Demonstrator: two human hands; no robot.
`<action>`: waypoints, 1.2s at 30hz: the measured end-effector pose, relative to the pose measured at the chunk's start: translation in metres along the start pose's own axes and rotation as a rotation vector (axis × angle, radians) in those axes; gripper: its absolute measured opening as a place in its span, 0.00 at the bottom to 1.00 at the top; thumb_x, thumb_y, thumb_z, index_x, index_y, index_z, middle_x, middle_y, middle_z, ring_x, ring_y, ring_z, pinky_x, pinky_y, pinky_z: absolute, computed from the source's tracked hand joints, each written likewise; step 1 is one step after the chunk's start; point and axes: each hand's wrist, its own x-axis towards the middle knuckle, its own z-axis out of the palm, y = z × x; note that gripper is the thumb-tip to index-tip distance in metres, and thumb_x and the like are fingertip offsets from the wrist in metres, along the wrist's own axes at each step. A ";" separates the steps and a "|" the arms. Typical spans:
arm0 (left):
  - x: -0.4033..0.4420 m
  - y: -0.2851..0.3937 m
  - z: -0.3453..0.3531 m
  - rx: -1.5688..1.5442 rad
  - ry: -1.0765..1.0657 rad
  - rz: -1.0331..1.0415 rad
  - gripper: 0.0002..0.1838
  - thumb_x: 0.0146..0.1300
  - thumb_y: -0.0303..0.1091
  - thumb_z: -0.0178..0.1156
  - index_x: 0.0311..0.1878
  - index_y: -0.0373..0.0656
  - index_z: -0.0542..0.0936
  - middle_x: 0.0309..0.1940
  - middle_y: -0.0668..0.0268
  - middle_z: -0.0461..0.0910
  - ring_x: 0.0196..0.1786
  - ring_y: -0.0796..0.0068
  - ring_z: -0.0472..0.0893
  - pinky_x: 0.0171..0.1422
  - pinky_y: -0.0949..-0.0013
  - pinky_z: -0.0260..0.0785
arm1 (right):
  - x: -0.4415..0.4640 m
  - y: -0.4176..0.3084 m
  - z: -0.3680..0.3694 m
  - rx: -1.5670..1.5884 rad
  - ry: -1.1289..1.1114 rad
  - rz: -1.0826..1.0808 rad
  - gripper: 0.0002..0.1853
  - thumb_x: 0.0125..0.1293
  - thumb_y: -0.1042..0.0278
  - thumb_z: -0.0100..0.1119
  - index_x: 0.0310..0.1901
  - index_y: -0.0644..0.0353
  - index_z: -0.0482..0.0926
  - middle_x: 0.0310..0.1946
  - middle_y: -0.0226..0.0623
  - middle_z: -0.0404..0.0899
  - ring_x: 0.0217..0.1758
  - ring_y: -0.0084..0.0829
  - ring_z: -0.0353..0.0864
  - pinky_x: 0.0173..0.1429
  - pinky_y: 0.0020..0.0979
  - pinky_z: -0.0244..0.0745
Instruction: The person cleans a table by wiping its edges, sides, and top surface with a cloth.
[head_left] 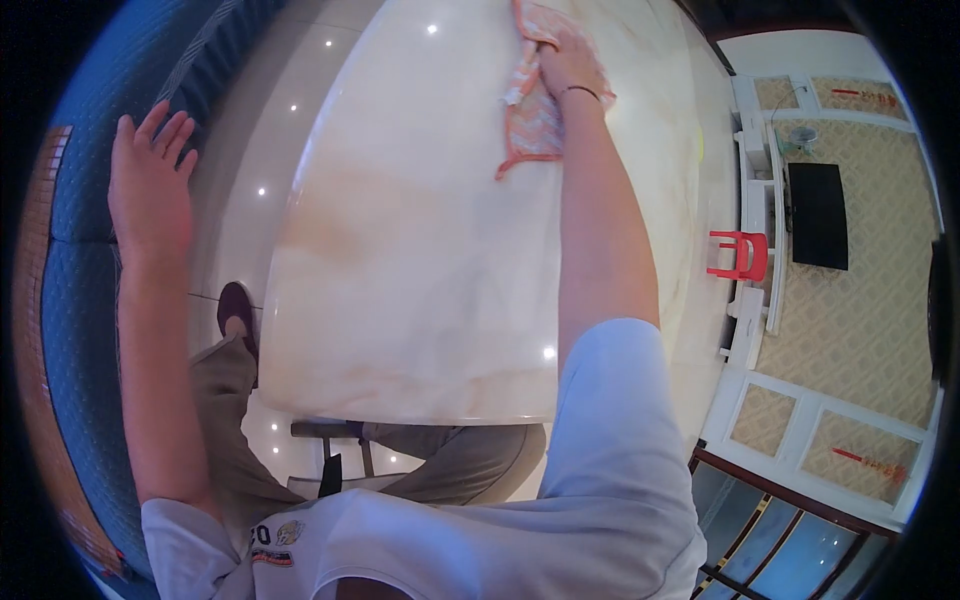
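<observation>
My right hand is stretched far across the pale marble-patterned tabletop, closed on a cloth with orange edging and a zigzag pattern. The cloth lies crumpled under and beside the fingers, touching the table; part of it is hidden by the hand. A dark band circles the right wrist. On the other side, my left hand is raised with its fingers apart and holds nothing. It is off the table, in front of the blue sofa.
A woven mat lies along the sofa. My leg and dark shoe are on the shiny tiled floor by the table's side. Across the room stand a red plastic chair, a television and a small fan.
</observation>
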 end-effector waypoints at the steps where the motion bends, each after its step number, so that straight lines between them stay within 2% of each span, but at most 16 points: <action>1: 0.000 -0.001 0.000 0.005 0.006 -0.006 0.31 0.75 0.50 0.30 0.66 0.34 0.64 0.64 0.49 0.68 0.70 0.62 0.62 0.74 0.56 0.46 | -0.004 0.018 -0.001 0.001 -0.003 0.005 0.30 0.67 0.44 0.38 0.67 0.49 0.66 0.67 0.40 0.64 0.72 0.39 0.60 0.74 0.41 0.53; 4: 0.001 -0.004 0.001 0.031 0.001 0.007 0.31 0.76 0.50 0.28 0.67 0.34 0.63 0.64 0.49 0.68 0.71 0.61 0.62 0.75 0.56 0.45 | -0.023 0.069 -0.011 -0.004 0.024 0.131 0.30 0.68 0.45 0.37 0.66 0.50 0.66 0.67 0.40 0.65 0.71 0.40 0.61 0.74 0.40 0.55; 6: -0.001 -0.003 0.003 0.051 0.004 0.017 0.31 0.76 0.49 0.27 0.67 0.34 0.63 0.64 0.49 0.67 0.72 0.61 0.61 0.76 0.56 0.45 | -0.033 0.097 -0.019 -0.034 -0.041 0.262 0.29 0.68 0.45 0.36 0.66 0.50 0.67 0.67 0.40 0.64 0.72 0.41 0.60 0.73 0.41 0.55; 10: 0.003 -0.011 -0.002 0.106 -0.030 0.062 0.31 0.76 0.49 0.26 0.69 0.33 0.59 0.67 0.47 0.62 0.73 0.59 0.58 0.77 0.56 0.43 | -0.055 0.157 -0.014 -0.063 0.007 0.314 0.29 0.68 0.45 0.36 0.65 0.50 0.67 0.68 0.40 0.63 0.72 0.42 0.60 0.73 0.43 0.56; 12: 0.008 -0.011 -0.004 0.096 -0.014 0.065 0.30 0.76 0.48 0.27 0.67 0.33 0.62 0.65 0.48 0.65 0.71 0.60 0.61 0.76 0.57 0.46 | -0.069 0.181 -0.020 -0.081 -0.046 0.392 0.29 0.68 0.44 0.36 0.65 0.51 0.67 0.68 0.43 0.63 0.71 0.43 0.61 0.72 0.43 0.57; 13: 0.011 -0.012 -0.007 0.080 0.005 0.071 0.30 0.76 0.48 0.29 0.66 0.33 0.64 0.63 0.49 0.68 0.69 0.61 0.64 0.75 0.58 0.48 | -0.077 0.197 -0.018 -0.079 0.010 0.383 0.29 0.68 0.44 0.36 0.64 0.52 0.69 0.67 0.44 0.64 0.70 0.45 0.63 0.71 0.44 0.58; 17: 0.015 -0.017 -0.018 0.144 -0.040 0.155 0.29 0.76 0.45 0.26 0.67 0.30 0.61 0.64 0.44 0.65 0.71 0.58 0.62 0.77 0.57 0.46 | -0.120 0.251 -0.025 -0.061 -0.006 0.471 0.29 0.68 0.44 0.36 0.63 0.53 0.69 0.65 0.45 0.66 0.69 0.46 0.64 0.70 0.44 0.59; 21: 0.017 -0.008 -0.019 0.071 -0.019 0.079 0.29 0.76 0.45 0.26 0.67 0.30 0.60 0.64 0.44 0.65 0.71 0.57 0.62 0.76 0.57 0.47 | -0.173 0.302 -0.033 -0.042 -0.015 0.534 0.29 0.67 0.45 0.38 0.63 0.54 0.70 0.62 0.47 0.69 0.66 0.49 0.67 0.67 0.47 0.62; 26: -0.002 0.001 -0.012 0.013 -0.061 0.072 0.29 0.77 0.43 0.25 0.70 0.30 0.54 0.71 0.44 0.54 0.76 0.58 0.52 0.78 0.58 0.41 | -0.245 0.305 -0.049 -0.007 0.024 0.720 0.30 0.66 0.44 0.38 0.62 0.53 0.70 0.62 0.48 0.70 0.64 0.51 0.69 0.65 0.48 0.64; 30: 0.001 0.007 -0.017 -0.063 -0.056 0.012 0.28 0.76 0.41 0.26 0.70 0.29 0.54 0.71 0.44 0.54 0.75 0.57 0.54 0.77 0.57 0.43 | -0.287 0.302 -0.055 0.031 -0.008 0.809 0.31 0.67 0.43 0.39 0.64 0.54 0.68 0.62 0.49 0.70 0.63 0.52 0.70 0.64 0.48 0.65; 33: -0.001 0.011 -0.024 -0.096 -0.097 0.029 0.28 0.76 0.41 0.26 0.69 0.28 0.56 0.70 0.43 0.56 0.74 0.56 0.56 0.76 0.57 0.46 | -0.311 0.303 -0.051 -0.030 -0.008 0.780 0.30 0.68 0.45 0.39 0.64 0.56 0.67 0.61 0.49 0.70 0.63 0.52 0.70 0.64 0.48 0.66; 36: -0.016 0.021 -0.019 -0.128 -0.067 0.067 0.28 0.76 0.41 0.27 0.68 0.28 0.56 0.69 0.43 0.57 0.74 0.54 0.56 0.76 0.56 0.47 | -0.330 0.269 -0.057 -0.169 0.019 0.688 0.29 0.68 0.47 0.41 0.63 0.58 0.67 0.59 0.50 0.70 0.62 0.52 0.70 0.63 0.48 0.66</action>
